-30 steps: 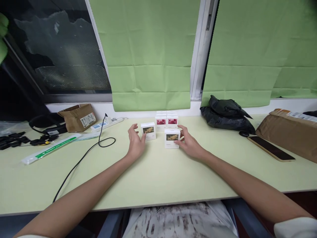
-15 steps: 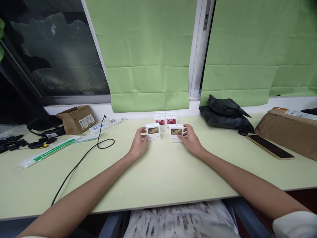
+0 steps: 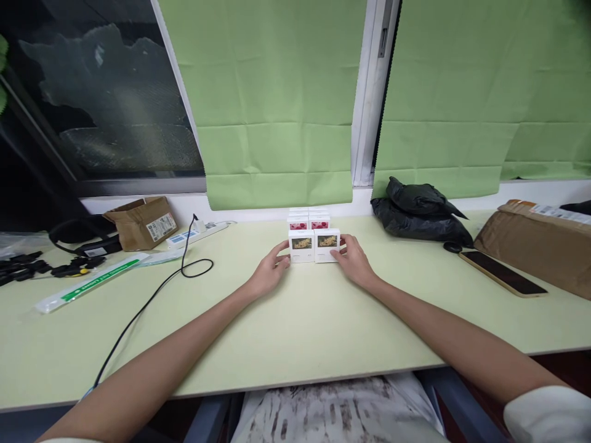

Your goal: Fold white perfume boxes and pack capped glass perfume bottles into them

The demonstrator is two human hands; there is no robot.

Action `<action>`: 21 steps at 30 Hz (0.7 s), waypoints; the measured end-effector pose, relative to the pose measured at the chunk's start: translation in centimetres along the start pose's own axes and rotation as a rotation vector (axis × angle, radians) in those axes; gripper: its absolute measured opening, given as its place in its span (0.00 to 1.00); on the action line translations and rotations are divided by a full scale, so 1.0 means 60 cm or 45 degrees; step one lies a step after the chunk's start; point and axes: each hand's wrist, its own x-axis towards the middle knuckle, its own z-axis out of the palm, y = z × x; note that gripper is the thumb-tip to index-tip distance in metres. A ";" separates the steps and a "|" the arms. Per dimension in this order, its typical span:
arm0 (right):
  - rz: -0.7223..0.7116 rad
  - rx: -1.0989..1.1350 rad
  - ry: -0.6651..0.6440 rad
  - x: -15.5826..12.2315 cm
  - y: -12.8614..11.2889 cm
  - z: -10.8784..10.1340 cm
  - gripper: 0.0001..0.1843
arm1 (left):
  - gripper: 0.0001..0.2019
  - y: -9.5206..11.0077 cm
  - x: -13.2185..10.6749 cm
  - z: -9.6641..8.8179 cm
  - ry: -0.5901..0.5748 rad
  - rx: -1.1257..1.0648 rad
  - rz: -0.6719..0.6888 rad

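Two small white boxes with yellowish pictures stand upright side by side in the middle of the table. My left hand [image 3: 268, 271] is at the left edge of the left white box [image 3: 301, 253], thumb and fingers curled against its side. The right white box [image 3: 327, 253] is gripped at its right edge by my right hand [image 3: 355, 263], with the thumb over the front. Right behind them are more white boxes with pink-red pictures [image 3: 319, 224], their lower parts hidden.
A black cable [image 3: 152, 295], a green-striped plastic sleeve [image 3: 99, 280], a power strip [image 3: 203, 234] and an opened cardboard box [image 3: 145, 224] lie to the left. On the right are black plastic bags [image 3: 420, 215], a phone [image 3: 503, 272] and a large brown parcel [image 3: 535, 246].
The left white box has moved right, up against the right one, with my left hand following. The right box has shifted slightly left and back, my right hand still on it.
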 end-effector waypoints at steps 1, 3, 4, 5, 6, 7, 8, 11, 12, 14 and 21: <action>0.009 0.010 0.002 0.001 0.000 0.000 0.20 | 0.31 0.000 0.001 0.000 -0.005 -0.006 0.001; 0.024 0.020 0.001 0.002 0.000 -0.001 0.20 | 0.31 0.000 0.002 0.000 -0.007 -0.008 0.004; 0.027 0.027 -0.001 0.002 0.000 -0.001 0.20 | 0.31 -0.001 0.002 0.000 -0.004 -0.005 0.005; 0.029 0.033 -0.003 0.002 -0.001 -0.001 0.20 | 0.31 -0.001 0.002 0.000 -0.002 0.000 0.006; 0.030 0.038 -0.004 0.002 -0.001 -0.001 0.19 | 0.31 -0.002 0.002 0.000 0.000 0.008 0.006; 0.030 0.042 -0.006 0.002 -0.002 -0.001 0.19 | 0.31 -0.004 0.002 0.000 0.003 0.020 0.005; 0.029 0.044 -0.008 0.002 -0.002 -0.001 0.19 | 0.30 -0.005 0.001 0.000 0.009 0.036 0.005; 0.018 0.038 -0.010 0.002 -0.003 -0.001 0.19 | 0.29 -0.009 0.000 0.000 0.033 0.096 0.009; 0.011 0.033 -0.010 0.002 -0.003 -0.001 0.19 | 0.29 -0.009 0.000 0.000 0.045 0.117 0.008; -0.005 0.020 -0.005 0.002 -0.003 -0.001 0.18 | 0.29 -0.009 -0.001 0.000 0.065 0.150 -0.001; -0.021 0.069 -0.015 0.006 0.003 0.003 0.17 | 0.30 0.006 -0.008 0.003 0.109 0.131 -0.050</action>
